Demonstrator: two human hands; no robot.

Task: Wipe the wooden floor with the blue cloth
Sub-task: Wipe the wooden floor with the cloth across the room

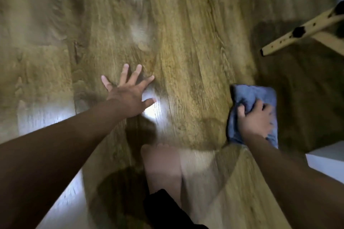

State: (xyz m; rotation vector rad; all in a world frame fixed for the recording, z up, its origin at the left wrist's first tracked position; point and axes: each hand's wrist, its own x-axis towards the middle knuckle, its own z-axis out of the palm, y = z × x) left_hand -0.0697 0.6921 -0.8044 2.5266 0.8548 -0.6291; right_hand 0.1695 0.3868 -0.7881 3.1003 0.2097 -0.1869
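The wooden floor (186, 46) fills the view, with brown grain running away from me. A blue cloth (249, 95) lies crumpled on the floor at the right. My right hand (256, 120) sits on top of the cloth, fingers curled into its folds and gripping it against the boards. My left hand (130, 90) rests flat on the floor at centre left, fingers spread and straight, holding nothing. The picture is blurred by motion.
A pale wooden furniture leg (301, 31) with dark bolt holes slants in from the upper right. A white edge (327, 161) lies at the right. My bare foot (162, 165) stands on the floor at the bottom centre. A bright glare patch shines beside my left hand.
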